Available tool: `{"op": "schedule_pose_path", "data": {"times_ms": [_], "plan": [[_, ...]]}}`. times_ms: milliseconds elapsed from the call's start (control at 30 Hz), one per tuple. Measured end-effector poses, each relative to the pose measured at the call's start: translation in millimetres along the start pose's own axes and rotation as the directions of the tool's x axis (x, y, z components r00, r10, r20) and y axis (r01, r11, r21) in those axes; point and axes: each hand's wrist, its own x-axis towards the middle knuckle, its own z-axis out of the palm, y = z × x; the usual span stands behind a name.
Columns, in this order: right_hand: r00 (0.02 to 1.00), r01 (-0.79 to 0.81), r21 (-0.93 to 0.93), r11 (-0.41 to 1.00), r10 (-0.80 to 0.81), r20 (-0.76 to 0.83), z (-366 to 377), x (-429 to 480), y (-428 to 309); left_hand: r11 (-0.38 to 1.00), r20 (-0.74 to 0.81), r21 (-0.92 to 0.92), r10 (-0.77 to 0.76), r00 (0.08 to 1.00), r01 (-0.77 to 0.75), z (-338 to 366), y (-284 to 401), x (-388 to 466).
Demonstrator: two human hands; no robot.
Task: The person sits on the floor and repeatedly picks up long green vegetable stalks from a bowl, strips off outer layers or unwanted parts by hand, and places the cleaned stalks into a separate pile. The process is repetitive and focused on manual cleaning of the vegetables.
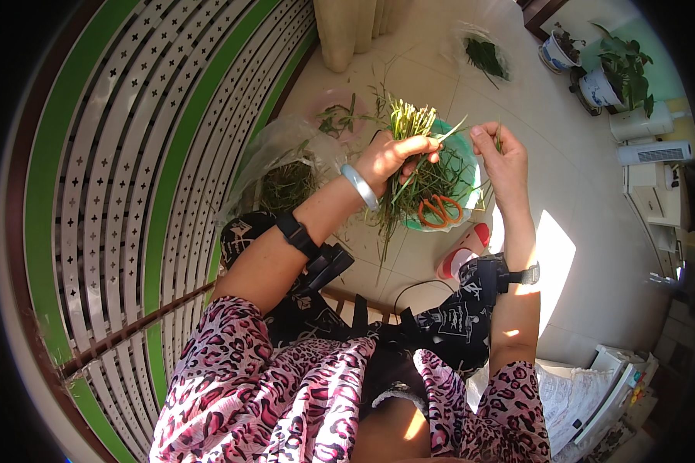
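Observation:
My left hand grips a thick bundle of green stalks, their pale cut ends upward and thin leafy ends hanging down; one stalk sticks out at the thumb. To the right, my right hand pinches a thin green blade between thumb and fingers, apart from the bundle. Below both hands a green plastic basin holds loose green stems, and orange-handled scissors lie at its near side, their blades hidden. Behind my left wrist, a clear plastic bag holds more greens.
A pink basin with some stems stands on the tiled floor beyond the bag. Farther off lies a clear bag of dark green leaves. A slatted panel runs along the left; potted plants stand at the upper right.

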Motion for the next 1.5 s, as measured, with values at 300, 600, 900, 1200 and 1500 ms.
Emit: {"op": "schedule_pose_path", "data": {"times_ms": [300, 600, 900, 1200, 1500], "plan": [[1.0, -0.021, -0.045, 0.999, 0.022, 0.01, -1.5, 1.0, 1.7, 0.998, 0.076, -0.064, -0.024, 0.997, 0.029, 1.6, -1.6, 2.9], [0.989, -0.073, 0.104, 0.992, 0.058, 0.134, 3.4, -5.9, -4.0, 1.0, 0.092, -0.015, 0.012, 0.996, -0.011, 2.0, -3.2, 4.1], [1.0, -0.018, 0.095, 0.995, 0.02, -0.019, -3.9, -1.5, 0.1, 0.968, 0.092, -0.21, -0.118, 0.989, 0.135, -4.7, -4.2, 3.8], [0.991, -0.038, 0.028, 0.999, 0.034, 0.128, 7.0, -5.2, -0.6, 0.995, 0.036, -0.064, -0.08, 0.996, 0.082, 5.1, 0.0, -0.3], [0.998, 0.022, -0.149, 0.989, -0.031, -0.057, -5.3, 2.7, 14.0, 0.998, -0.244, 0.06, 0.01, 0.97, 0.005, -9.3, 4.3, 7.4]]}}
